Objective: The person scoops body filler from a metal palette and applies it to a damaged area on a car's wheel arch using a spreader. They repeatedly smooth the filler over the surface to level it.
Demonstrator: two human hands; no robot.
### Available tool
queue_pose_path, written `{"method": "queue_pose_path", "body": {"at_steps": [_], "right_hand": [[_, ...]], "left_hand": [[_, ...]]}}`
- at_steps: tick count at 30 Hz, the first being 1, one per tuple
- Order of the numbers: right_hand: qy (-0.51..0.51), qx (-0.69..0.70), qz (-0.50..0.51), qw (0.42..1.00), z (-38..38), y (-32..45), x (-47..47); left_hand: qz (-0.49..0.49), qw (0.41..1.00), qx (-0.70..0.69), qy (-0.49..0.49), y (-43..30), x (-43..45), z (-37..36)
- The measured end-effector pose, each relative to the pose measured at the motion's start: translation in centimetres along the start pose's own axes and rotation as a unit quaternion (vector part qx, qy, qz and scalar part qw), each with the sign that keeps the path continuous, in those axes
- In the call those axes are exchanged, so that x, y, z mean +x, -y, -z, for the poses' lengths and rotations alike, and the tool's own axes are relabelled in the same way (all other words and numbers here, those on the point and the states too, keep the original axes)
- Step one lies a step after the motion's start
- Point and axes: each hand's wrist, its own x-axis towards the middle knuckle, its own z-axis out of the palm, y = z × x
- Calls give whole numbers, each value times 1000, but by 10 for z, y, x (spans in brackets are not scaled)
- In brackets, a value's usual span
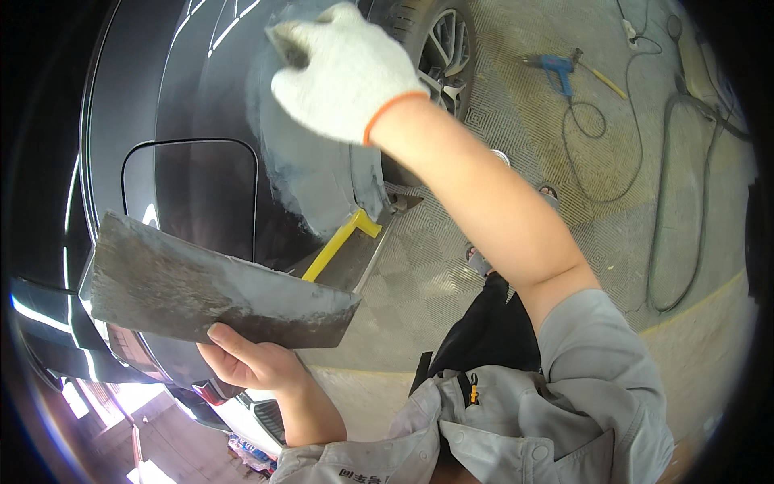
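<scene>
My left hand (254, 363), bare, grips the near edge of a flat metal filler board (224, 284), thumb on top. Grey body filler is smeared over the board's upper face. In a white knit glove with an orange cuff, my right hand (347, 75) is closed around a small filler spreader (290, 45), slightly blurred. It is over the black car's rear quarter panel (211, 109), near the wheel arch; I cannot tell whether the spreader touches it. A broad patch of grey filler (302, 169) covers the panel beside the fuel door (190, 193).
The alloy wheel (447, 54) stands beyond my right wrist. A yellow angled piece (335, 245) is by the lower bodywork. On the patterned floor lie a blue heat gun (556, 69), a yellow-handled hammer (604, 81) and a looped hose (653, 242). My sandalled feet (478, 257) are below.
</scene>
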Motion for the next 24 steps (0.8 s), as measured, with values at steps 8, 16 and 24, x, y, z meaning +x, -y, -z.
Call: {"method": "queue_pose_path", "body": {"at_steps": [8, 16, 24], "right_hand": [[21, -12, 56, 998, -58, 9, -82], [26, 9, 86, 996, -47, -28, -100], [20, 46, -3, 999, 16, -67, 29]], "left_hand": [[20, 999, -20, -19, 9, -6, 3], [-7, 1000, 21, 11, 6, -4, 4], [-17, 997, 77, -13, -1, -5, -5]]}}
